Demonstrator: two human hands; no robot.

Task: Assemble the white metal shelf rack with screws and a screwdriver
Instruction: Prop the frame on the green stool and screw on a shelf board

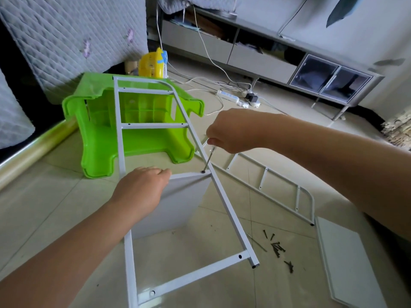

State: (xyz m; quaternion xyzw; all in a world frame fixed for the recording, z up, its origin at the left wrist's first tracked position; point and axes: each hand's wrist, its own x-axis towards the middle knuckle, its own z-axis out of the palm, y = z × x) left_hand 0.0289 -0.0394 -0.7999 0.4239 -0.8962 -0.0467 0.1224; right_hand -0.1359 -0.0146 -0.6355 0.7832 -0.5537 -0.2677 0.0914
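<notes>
Head cam: your right hand (224, 138) grips the screwdriver (208, 160), driving a screw (203, 172) mid-frame; left hand (142, 187) flat, steadying the shelf panel (178, 203). Keep it vertical.

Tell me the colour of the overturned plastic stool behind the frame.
Bright green stool, best seen in the head view.

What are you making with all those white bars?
A person is putting a white shelf rack together on the floor. The right hand turns a screwdriver into a screw joining the white side frame to a white shelf panel, which the left hand steadies. More loose screws lie nearby.
</notes>
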